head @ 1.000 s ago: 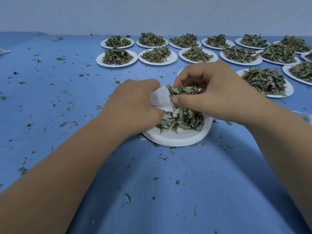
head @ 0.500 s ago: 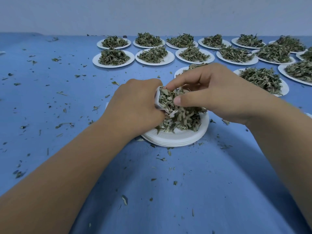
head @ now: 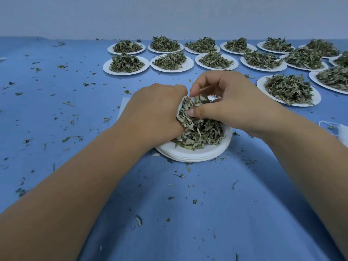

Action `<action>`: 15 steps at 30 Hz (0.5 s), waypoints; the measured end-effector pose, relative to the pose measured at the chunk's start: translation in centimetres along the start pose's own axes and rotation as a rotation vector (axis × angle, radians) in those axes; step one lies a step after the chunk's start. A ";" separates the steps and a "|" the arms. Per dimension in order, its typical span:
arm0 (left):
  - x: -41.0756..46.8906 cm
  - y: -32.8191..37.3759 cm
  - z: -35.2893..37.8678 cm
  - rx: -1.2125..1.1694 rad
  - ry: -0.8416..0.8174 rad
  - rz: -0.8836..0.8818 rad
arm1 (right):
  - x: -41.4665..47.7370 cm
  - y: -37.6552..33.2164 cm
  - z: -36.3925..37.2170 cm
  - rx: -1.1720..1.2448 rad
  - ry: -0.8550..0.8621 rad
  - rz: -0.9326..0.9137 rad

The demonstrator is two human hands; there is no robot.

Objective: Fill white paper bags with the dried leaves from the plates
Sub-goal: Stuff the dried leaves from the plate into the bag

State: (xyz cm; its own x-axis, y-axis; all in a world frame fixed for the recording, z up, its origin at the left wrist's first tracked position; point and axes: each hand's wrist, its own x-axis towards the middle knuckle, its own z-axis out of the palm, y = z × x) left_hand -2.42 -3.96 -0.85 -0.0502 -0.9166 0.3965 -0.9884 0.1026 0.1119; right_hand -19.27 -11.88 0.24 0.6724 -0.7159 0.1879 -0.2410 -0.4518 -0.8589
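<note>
Nearest, both bare forearms reach in over the blue table [head: 188, 213], which is strewn with leaf crumbs [head: 139, 220]. Past them sits a stack of white plates [head: 197, 156] with a heap of dried leaves [head: 203, 132] on top. The left hand [head: 156, 113] lies over the stack's left side, its fingers curled round a white bag [head: 180, 108] held mouth-up above the heap. The hand covers nearly all of the bag, so only a sliver of its rim shows, and its depth cannot be told. The right hand [head: 231, 104] hangs over the heap's far side, thumb and bent fingers pinched on a clump of leaves at the bag's mouth; leaves fill the mouth. Left of the stack a flat white sheet [head: 123, 104] pokes out from behind the left hand; what it is cannot be made out. At the right edge a white item [head: 340, 132] with a thin loop is cut off by the frame. Farther back, rows of plates [head: 126, 70] heaped with leaves run rightward, the rightmost cut off. The right hand blocks the table just behind it. A pale wall [head: 169, 16] closes the far side.
</note>
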 end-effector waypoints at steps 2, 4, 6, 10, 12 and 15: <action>0.2 -0.2 0.1 -0.035 0.092 0.072 | 0.1 0.1 0.0 0.075 -0.070 0.030; 0.2 -0.3 0.2 -0.032 0.179 0.138 | 0.1 0.1 0.0 0.213 -0.137 0.048; 0.2 -0.4 0.3 -0.072 0.205 0.160 | 0.1 0.1 0.0 0.282 -0.132 0.025; 0.0 -0.5 0.6 -0.159 0.122 0.109 | 0.2 0.2 0.1 0.318 -0.109 0.024; -0.2 -0.5 0.4 -0.201 0.120 0.087 | 0.2 0.1 0.2 0.315 -0.078 0.026; -0.5 -0.9 0.0 -0.283 0.128 0.044 | 0.3 0.2 0.2 0.219 0.009 0.015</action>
State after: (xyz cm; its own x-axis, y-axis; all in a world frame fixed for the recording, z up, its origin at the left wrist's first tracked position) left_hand -1.49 -3.58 -1.13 -0.0564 -0.8547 0.5161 -0.9057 0.2613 0.3338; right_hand -18.99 -12.05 0.05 0.6632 -0.7271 0.1774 -0.0929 -0.3151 -0.9445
